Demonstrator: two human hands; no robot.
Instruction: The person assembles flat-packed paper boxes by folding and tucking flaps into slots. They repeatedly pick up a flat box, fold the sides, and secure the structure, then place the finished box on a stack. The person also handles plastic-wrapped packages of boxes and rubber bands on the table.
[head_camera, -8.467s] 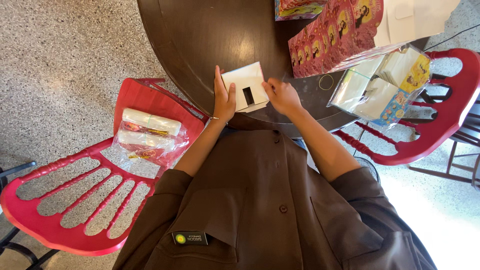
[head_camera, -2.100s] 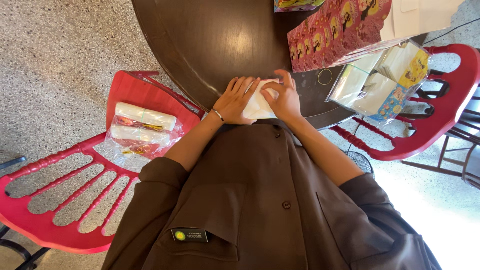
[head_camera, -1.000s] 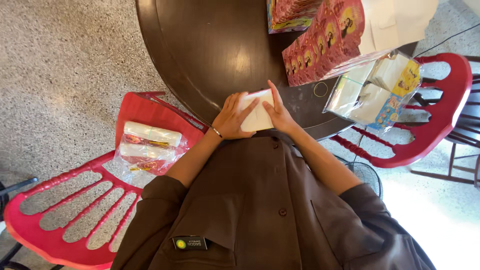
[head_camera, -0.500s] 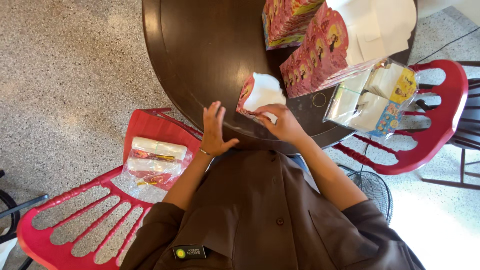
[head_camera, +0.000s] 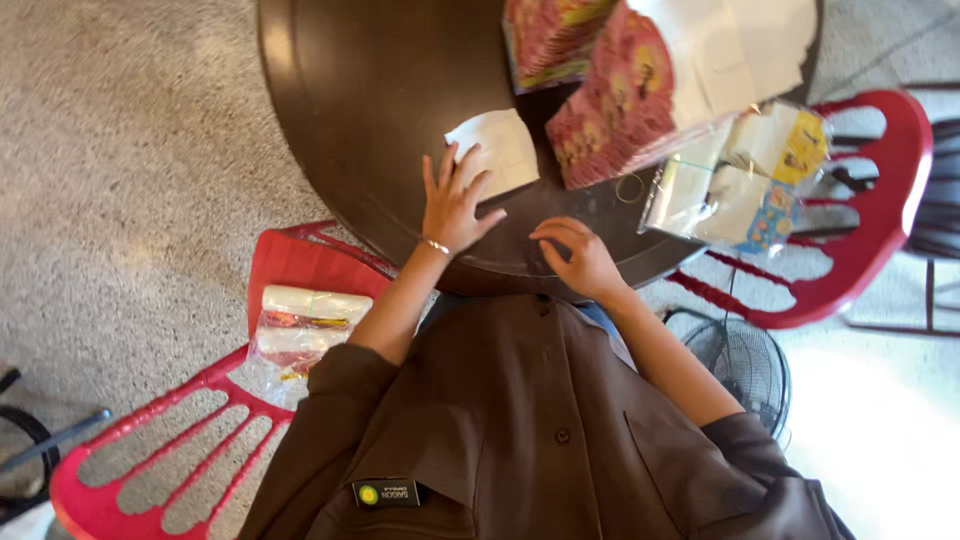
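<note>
Round dark-brown table (head_camera: 370, 110), glossy top. On it: a white folded paper (head_camera: 497, 152) near the front middle, left hand (head_camera: 452, 203) flat with fingers spread, fingertips on the paper's near edge. Right hand (head_camera: 577, 255) rests curled on the table edge, apart from the paper. Two stacks of red-and-yellow packets (head_camera: 600, 110) at the far right, just beside the paper. White sheets (head_camera: 745, 45) overlap the right stack. A rubber band (head_camera: 630, 187) lies near the packets. Clear bags (head_camera: 735, 180) overhang the right rim.
</note>
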